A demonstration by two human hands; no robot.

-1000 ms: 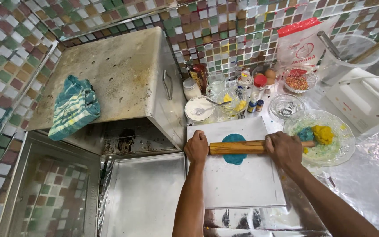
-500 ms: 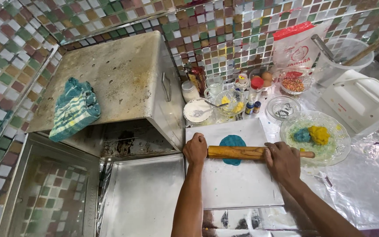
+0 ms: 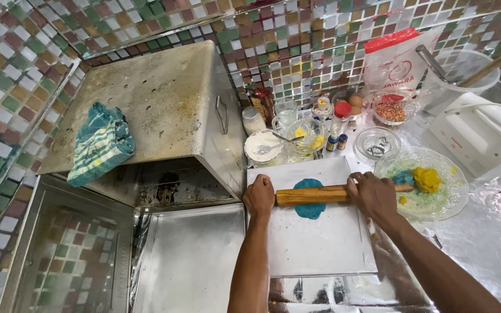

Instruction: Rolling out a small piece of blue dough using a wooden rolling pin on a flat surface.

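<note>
Under both hands lies a white rectangular board point(image 3: 311, 240). Across it, the wooden rolling pin point(image 3: 320, 195) is gripped by the left hand point(image 3: 259, 196) and right hand point(image 3: 372, 195), fingers curled closed around its ends. Beneath the pin, teal dough point(image 3: 309, 208) looks partly flattened; more rolling seems left.

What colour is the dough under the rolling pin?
Teal blue dough, clearest in the head view.

blue dough point(image 3: 310, 207): middle hidden under rolling pin point(image 3: 314, 195) | pin ends: covered by hands | forearms: cut off at bottom edge
</note>
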